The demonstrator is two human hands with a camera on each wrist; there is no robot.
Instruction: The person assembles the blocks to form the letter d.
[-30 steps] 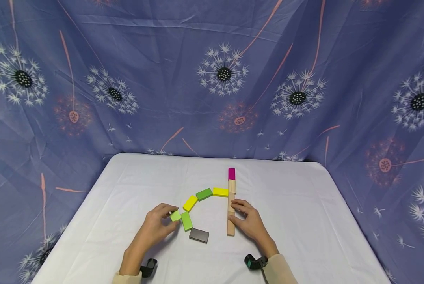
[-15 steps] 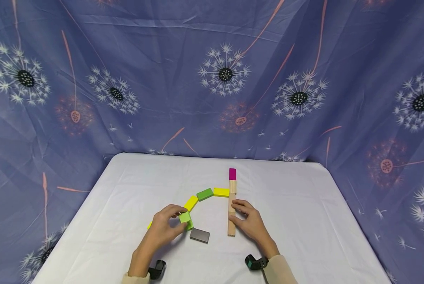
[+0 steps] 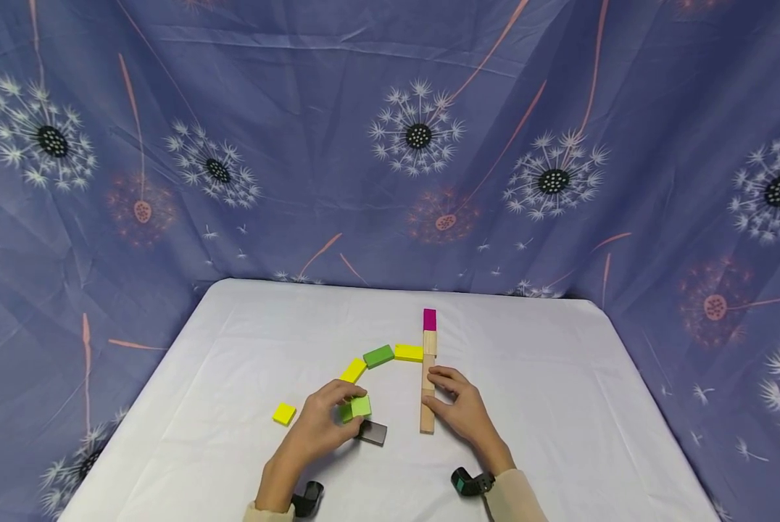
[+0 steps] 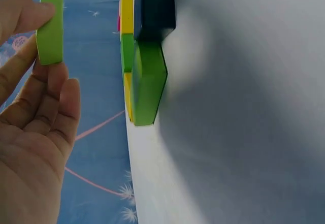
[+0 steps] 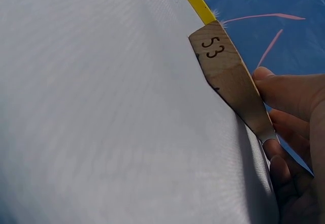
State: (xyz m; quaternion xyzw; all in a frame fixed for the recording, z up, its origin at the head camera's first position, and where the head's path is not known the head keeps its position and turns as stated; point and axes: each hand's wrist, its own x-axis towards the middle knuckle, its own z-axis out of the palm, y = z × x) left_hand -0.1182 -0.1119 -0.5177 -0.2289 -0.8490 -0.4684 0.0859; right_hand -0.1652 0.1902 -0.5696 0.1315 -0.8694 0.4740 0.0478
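Between thumb and fingers my left hand [image 3: 325,420] pinches a light green wooden block [image 3: 361,406], which in the left wrist view hangs apart from the other blocks. Beneath it in the head view, a second light green block [image 4: 147,92] stays on the table, partly covered by the hand. The dark grey block [image 3: 373,433] adjoins that one. My right hand [image 3: 462,409] rests its thumb and fingertips against the right side of a straight row of plain wooden blocks [image 3: 427,420]. One plain wooden block [image 5: 228,76], marked 53, faces the right wrist camera.
A curve of blocks runs from a yellow block [image 3: 354,370] through a green block [image 3: 378,356] to another yellow block [image 3: 409,353] at the row. A magenta block [image 3: 430,320] tops the row's far end. One yellow block [image 3: 284,414] lies alone at the left of the white table [image 3: 533,377].
My left hand has carried the light green block rightward, from left of the curve to over its near end. The lone yellow block has come into view behind it. My right hand stays put.
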